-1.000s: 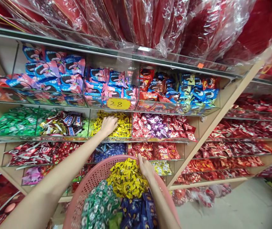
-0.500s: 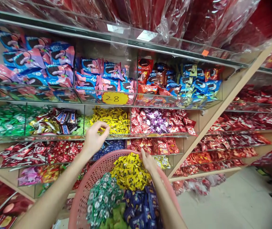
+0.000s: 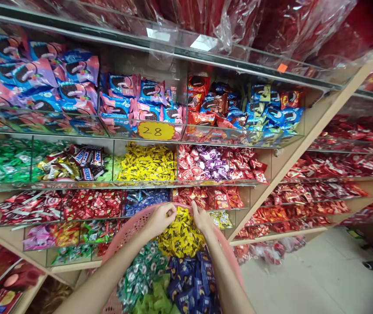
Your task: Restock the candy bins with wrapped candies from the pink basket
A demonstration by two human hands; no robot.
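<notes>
The pink basket [image 3: 125,232] sits at six o'clock in the view. Inside, yellow candies [image 3: 181,237] lie at twelve, dark blue packets [image 3: 189,281] at four, light green packets [image 3: 156,300] at seven and green-wrapped candies [image 3: 143,270] at nine. The right hand [image 3: 202,220] grips the rim at one o'clock. The left hand [image 3: 160,220] is by the rim at eleven, fingers curled in towards the thumb; whether they hold anything, I cannot tell. Beyond, near twelve, a shelf holds a yellow heap [image 3: 148,163] below a "28" card [image 3: 156,131]. Floor [image 3: 287,288] shows at three.
</notes>
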